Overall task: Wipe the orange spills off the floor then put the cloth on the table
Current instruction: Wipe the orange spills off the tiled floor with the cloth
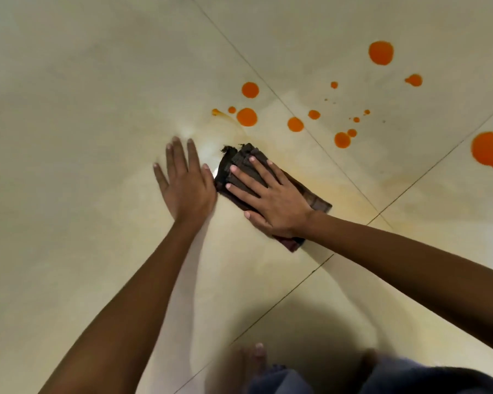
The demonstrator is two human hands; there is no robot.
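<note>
Presses a dark folded cloth (234,163) flat to the pale tiled floor (97,81) with the right hand (273,203), fingers spread straight. Rests the left hand (185,183) flat on the tile just beside the cloth. Shows round orange spills (246,117) scattered beyond the fingertips and out past the right hand.

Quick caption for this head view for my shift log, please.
Right hand presses a dark cloth on the tile floor, left hand flat beside it, orange spills unwiped beyond.

Glare on floor (204,149), blurred bottom
</note>
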